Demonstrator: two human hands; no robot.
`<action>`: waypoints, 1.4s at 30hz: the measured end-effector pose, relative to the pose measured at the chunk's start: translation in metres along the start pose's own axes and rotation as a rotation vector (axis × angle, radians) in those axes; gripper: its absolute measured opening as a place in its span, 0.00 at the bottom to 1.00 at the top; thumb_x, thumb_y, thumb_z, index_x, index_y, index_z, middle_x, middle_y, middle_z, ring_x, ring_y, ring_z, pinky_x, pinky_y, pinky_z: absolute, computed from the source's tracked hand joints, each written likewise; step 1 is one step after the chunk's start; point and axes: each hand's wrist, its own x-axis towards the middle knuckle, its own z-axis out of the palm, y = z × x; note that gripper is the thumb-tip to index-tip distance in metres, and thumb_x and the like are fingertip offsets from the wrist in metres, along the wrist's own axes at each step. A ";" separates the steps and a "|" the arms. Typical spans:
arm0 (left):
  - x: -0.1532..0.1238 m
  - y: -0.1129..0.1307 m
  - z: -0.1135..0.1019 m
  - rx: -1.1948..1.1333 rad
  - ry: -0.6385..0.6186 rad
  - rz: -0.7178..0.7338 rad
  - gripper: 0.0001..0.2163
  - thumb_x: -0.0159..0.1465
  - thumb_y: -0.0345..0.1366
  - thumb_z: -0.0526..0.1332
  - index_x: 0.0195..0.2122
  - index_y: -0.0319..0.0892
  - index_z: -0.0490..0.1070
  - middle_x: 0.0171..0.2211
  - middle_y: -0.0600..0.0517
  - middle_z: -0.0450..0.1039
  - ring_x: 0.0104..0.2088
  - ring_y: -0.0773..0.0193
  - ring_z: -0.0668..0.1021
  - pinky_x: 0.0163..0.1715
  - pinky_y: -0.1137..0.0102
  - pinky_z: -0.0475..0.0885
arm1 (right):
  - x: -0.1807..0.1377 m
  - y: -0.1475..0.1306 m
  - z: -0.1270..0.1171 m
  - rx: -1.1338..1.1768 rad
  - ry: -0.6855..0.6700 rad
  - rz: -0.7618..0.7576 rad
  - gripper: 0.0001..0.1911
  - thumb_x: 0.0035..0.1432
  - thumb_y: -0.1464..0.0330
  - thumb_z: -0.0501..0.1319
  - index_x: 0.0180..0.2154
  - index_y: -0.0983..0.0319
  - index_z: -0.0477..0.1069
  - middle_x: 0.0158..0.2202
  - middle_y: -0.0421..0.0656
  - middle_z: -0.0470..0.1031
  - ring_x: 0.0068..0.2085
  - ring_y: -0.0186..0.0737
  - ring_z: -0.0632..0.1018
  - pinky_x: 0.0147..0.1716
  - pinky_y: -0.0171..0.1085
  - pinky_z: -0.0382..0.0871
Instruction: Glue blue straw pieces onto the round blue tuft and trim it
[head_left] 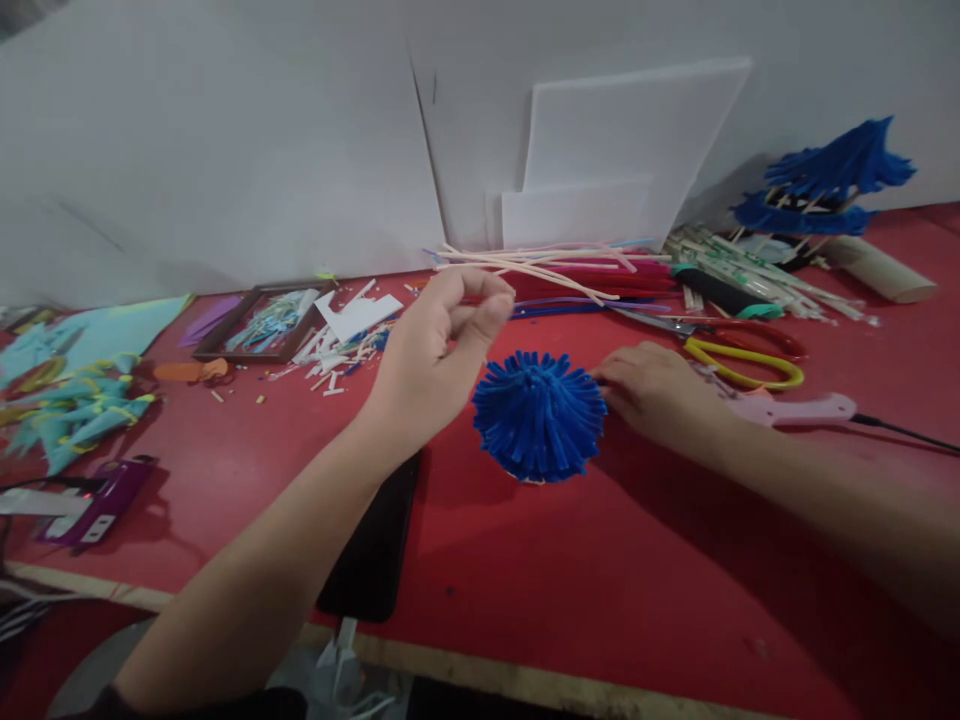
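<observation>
Blue cone (540,415) between: left hand (442,355) loosely curled, right hand (660,395) curled beside it, holds unclear. Likely steadying; next needs light touch.

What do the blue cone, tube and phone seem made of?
Blue cone: probably pipe cleaner, matte, judging by its fuzzy-looking separate strands. Tube: likely cardboard, from its dull, brownish surface. Phone: smooth, uniformly black face, perhaps glass; the dim picture leaves plastic possible.

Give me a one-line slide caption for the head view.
Right hand at the edge of a fringed blue piece above a red table, left hand raised nearby.
</observation>
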 end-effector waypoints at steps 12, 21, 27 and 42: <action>-0.004 -0.018 -0.013 -0.128 -0.558 0.083 0.25 0.64 0.33 0.67 0.62 0.43 0.67 0.61 0.38 0.76 0.63 0.51 0.78 0.61 0.59 0.76 | 0.013 -0.002 -0.052 0.287 0.235 0.369 0.10 0.64 0.60 0.61 0.41 0.59 0.74 0.34 0.46 0.81 0.32 0.40 0.79 0.29 0.39 0.72; -0.005 -0.012 -0.008 -0.077 -0.362 0.163 0.18 0.66 0.43 0.69 0.54 0.41 0.76 0.55 0.43 0.81 0.55 0.56 0.83 0.58 0.64 0.78 | 0.017 -0.038 -0.103 0.546 0.218 0.429 0.21 0.54 0.46 0.69 0.39 0.55 0.83 0.32 0.42 0.84 0.31 0.38 0.82 0.27 0.37 0.77; -0.006 0.015 -0.001 -0.131 -0.187 0.278 0.06 0.66 0.34 0.70 0.44 0.47 0.82 0.43 0.53 0.86 0.40 0.63 0.86 0.42 0.70 0.83 | 0.009 -0.085 -0.117 0.854 0.235 0.214 0.04 0.62 0.59 0.70 0.40 0.43 0.83 0.33 0.34 0.84 0.35 0.36 0.85 0.36 0.37 0.85; -0.019 0.045 0.000 0.212 -0.143 0.508 0.08 0.70 0.27 0.62 0.36 0.45 0.77 0.36 0.54 0.84 0.39 0.65 0.83 0.45 0.66 0.78 | 0.016 -0.106 -0.117 0.256 0.322 -0.182 0.05 0.68 0.69 0.63 0.43 0.54 0.77 0.41 0.39 0.83 0.40 0.31 0.83 0.40 0.32 0.82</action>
